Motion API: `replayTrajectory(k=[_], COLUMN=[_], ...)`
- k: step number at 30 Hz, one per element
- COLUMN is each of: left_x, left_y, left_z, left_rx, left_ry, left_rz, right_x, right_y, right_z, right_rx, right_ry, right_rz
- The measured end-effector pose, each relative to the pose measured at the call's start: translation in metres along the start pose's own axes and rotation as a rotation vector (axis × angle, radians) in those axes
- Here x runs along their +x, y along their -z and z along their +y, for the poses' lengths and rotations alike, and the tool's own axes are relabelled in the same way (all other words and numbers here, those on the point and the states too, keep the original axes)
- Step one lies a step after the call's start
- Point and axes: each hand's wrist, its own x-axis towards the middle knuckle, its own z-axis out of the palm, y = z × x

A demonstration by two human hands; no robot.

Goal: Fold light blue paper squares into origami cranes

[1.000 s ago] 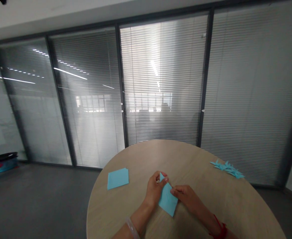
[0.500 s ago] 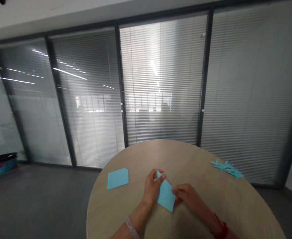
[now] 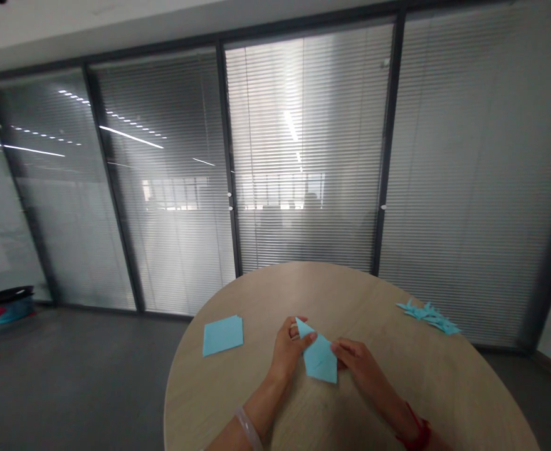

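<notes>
Since the earlier frame, the folded blue paper (image 3: 320,358) has turned and ridden up slightly on the round wooden table (image 3: 275,294). The left hand (image 3: 287,351) pinches its upper point, fingers (image 3: 296,332) curled behind and thumb on top. The right hand (image 3: 357,369) holds its right corner, fingers (image 3: 341,349) together against the fold. A stack of blue paper squares (image 3: 222,335) lies to the left, and small folded blue pieces (image 3: 428,317) lie near the far right rim.
</notes>
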Motion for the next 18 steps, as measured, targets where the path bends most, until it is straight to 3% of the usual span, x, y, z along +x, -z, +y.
replayTrajectory(k=[6, 12, 18], left_x=[-0.001, -0.004, -0.002], left_y=[0.000, 0.000, 0.002], left_z=[0.001, 0.007, 0.006], left_rx=[0.060, 0.076, 0.205], left_ry=[0.035, 0.023, 0.025], left_rz=[-0.023, -0.061, -0.179], right_x=[0.002, -0.001, 0.001], right_y=[0.005, 0.006, 0.016], right_z=[-0.002, -0.004, -0.001], right_rx=[-0.071, -0.173, -0.004], right_ry=[0.028, 0.051, 0.057], right_rz=[0.169, 0.216, 0.242])
